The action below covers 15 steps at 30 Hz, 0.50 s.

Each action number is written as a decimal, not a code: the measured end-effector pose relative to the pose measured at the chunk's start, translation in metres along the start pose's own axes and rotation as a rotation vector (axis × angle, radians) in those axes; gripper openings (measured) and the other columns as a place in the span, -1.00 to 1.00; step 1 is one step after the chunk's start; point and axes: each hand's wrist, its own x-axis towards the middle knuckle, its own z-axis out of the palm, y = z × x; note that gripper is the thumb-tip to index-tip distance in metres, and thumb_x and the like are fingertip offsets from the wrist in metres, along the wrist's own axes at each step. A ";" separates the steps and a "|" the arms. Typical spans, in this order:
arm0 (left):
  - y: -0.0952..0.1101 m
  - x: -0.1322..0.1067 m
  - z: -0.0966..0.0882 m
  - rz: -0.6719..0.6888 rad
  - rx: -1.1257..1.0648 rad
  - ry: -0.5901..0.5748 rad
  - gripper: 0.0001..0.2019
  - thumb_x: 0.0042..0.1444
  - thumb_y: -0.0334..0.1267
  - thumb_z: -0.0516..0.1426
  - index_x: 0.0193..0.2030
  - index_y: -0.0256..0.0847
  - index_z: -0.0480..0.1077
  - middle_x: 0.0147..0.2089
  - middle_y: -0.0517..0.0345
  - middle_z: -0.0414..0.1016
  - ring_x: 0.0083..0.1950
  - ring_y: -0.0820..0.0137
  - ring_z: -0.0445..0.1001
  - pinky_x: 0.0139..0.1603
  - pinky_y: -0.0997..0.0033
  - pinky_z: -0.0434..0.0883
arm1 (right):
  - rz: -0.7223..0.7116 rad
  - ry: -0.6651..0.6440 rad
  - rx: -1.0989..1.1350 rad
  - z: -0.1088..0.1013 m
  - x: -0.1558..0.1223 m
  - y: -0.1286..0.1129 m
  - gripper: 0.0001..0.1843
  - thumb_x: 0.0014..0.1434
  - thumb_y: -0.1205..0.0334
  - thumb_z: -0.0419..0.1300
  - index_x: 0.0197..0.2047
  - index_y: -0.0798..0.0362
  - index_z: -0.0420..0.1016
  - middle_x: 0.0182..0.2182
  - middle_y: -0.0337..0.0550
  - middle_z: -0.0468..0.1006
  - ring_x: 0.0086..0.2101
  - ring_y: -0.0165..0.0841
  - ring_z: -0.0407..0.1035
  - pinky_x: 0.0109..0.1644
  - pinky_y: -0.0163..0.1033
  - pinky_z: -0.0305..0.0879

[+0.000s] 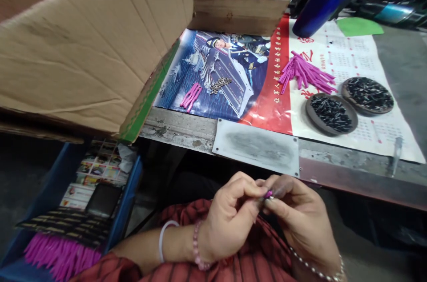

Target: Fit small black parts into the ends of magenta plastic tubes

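My left hand (235, 215) and my right hand (300, 213) meet in front of my lap, below the table edge, both closed in a pinch. Between the fingertips shows the end of a small purple piece (268, 194), gripped by my left thumb and finger. A tiny silvery bit (271, 198) glints beside my right thumb tip; most of what the fingers hold is hidden. On the table's poster lie a few purple strips (191, 97), a heap of small metal pieces (220, 85) and a larger fan of purple strips (307, 74).
Two round bowls, a near one (312, 122) and a far one (388, 106), hold small black pieces. A grey plate (255, 146) sits at the table edge. A large cardboard box (100, 46) stands left, above a blue bin (60, 175) containing purple strips. A blue tumbler (320, 6) stands behind.
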 end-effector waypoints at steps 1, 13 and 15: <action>-0.001 0.000 0.000 0.048 0.021 -0.013 -0.91 0.31 -0.38 0.15 -0.23 -0.22 0.48 -0.26 0.17 0.33 -0.43 0.56 0.29 -0.41 0.54 0.30 | 0.022 -0.012 0.039 0.000 0.000 -0.001 -0.78 0.01 0.27 0.51 -0.47 0.05 0.53 -0.48 -0.22 0.57 -0.52 -0.42 0.46 -0.47 -0.37 0.47; -0.002 -0.002 0.007 0.290 0.204 0.070 -0.80 0.27 -0.52 0.07 -0.11 -0.19 0.44 -0.21 0.15 0.31 -0.24 0.45 0.35 -0.22 0.48 0.35 | -0.423 0.267 -0.490 0.014 -0.014 0.010 -0.89 0.16 0.41 0.37 -0.27 0.03 0.57 -0.31 -0.20 0.59 -0.23 -0.35 0.52 -0.13 -0.30 0.48; -0.003 -0.003 0.008 0.320 0.192 0.068 -0.77 0.25 -0.55 0.06 -0.09 -0.19 0.43 -0.20 0.14 0.31 -0.24 0.45 0.35 -0.23 0.49 0.35 | -0.551 0.314 -0.544 0.018 -0.015 0.011 -0.86 0.17 0.46 0.33 -0.23 0.05 0.57 -0.33 -0.19 0.59 -0.22 -0.31 0.51 -0.03 -0.17 0.46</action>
